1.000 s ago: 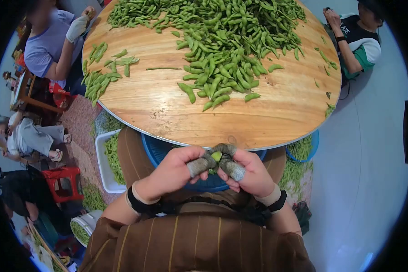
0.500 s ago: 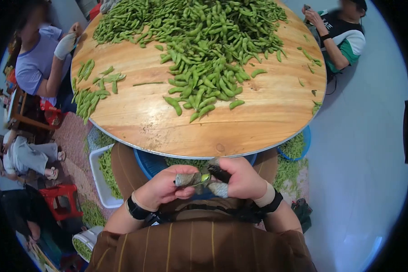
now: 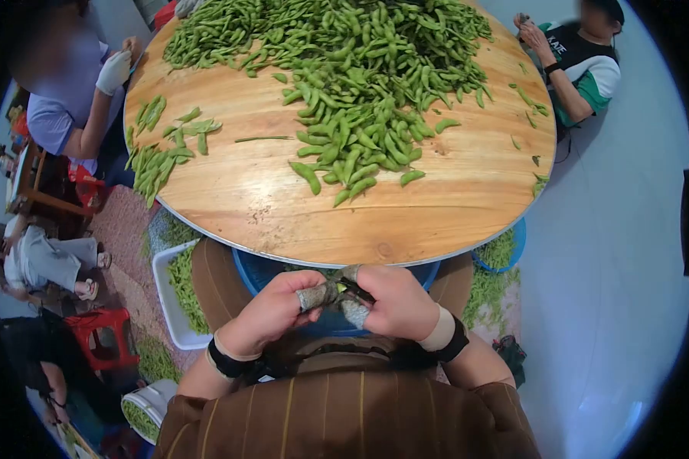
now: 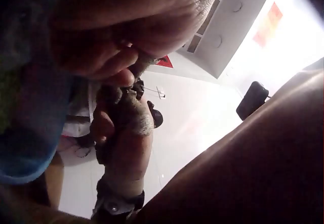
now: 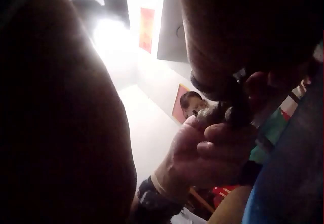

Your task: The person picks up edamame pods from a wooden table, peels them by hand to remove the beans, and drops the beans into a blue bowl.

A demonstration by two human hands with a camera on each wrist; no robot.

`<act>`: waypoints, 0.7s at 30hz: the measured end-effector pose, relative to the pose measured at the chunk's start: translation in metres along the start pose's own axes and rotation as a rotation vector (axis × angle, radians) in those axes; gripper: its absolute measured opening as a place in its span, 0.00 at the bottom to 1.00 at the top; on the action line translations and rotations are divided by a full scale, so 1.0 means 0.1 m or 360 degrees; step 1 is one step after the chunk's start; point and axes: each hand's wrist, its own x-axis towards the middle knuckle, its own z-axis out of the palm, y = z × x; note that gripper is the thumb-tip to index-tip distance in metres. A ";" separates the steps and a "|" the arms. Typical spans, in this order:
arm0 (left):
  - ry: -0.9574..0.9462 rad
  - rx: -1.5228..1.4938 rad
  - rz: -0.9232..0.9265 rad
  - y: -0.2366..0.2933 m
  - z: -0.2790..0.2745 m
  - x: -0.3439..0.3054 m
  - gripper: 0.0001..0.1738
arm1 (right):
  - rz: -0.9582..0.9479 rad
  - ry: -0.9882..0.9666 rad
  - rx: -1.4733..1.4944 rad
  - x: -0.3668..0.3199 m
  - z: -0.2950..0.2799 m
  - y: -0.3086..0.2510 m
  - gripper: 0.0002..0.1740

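In the head view, my left hand (image 3: pixel 272 310) and right hand (image 3: pixel 402 302) meet just below the near table edge, over a blue basin (image 3: pixel 246 277). Grey tape wraps their thumbs and forefingers. A small green edamame pod (image 3: pixel 341 288) shows between the taped fingertips, pinched from both sides and mostly covered by them. The left wrist view has the left hand (image 4: pixel 131 27) close above and the right hand (image 4: pixel 129 133) beyond, fingertips together. From the right wrist, the left hand's curled fingers (image 5: pixel 217 148) appear, while the near hand is dark.
A heap of edamame pods (image 3: pixel 375 76) covers the far half of the round wooden table (image 3: pixel 230 206), with a smaller pile (image 3: pixel 157 164) at left. White tub (image 3: pixel 168 298), bucket (image 3: pixel 155 398) and red stool (image 3: pixel 103 336) stand at left. Two people sit across the table.
Half a second ago the hands were slightly apart, with green showing at the left fingertips; now the fingertips are back together and cover most of the pod. The head view has shifted a little.
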 end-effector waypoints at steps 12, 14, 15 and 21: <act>0.0210 0.0423 0.0160 0.02 0.00 -0.20 0.06 | -0.0056 0.0056 -0.0197 -0.09 -0.12 -0.10 0.12; 0.0391 0.0476 0.0184 -0.01 -0.13 -0.36 0.07 | 0.0034 0.0161 -0.0257 -0.02 -0.21 -0.06 0.12; 0.0571 0.0470 0.0375 -0.06 -0.19 -0.41 0.07 | 0.0129 0.0266 -0.0318 0.03 -0.27 -0.03 0.13; 0.1653 0.1669 0.0545 -0.41 -0.97 -0.92 0.20 | 0.0662 0.0763 -0.0920 0.44 -0.54 0.37 0.18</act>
